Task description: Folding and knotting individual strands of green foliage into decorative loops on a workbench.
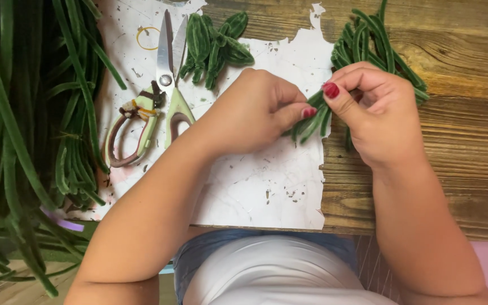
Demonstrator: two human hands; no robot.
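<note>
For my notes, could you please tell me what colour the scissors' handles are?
The scissors have pale green handles with brown inner grips, seen best in the head view.

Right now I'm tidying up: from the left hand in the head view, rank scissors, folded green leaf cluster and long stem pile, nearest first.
From the left hand:
1. Scissors, just to its left.
2. Folded green leaf cluster, above it; close to the scissors' rank.
3. Long stem pile, far left.

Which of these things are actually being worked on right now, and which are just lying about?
In use: left hand and right hand, both pinching the green fuzzy stems.
Lying about: scissors, finished green leaf shapes, long green stems, torn white paper.
</note>
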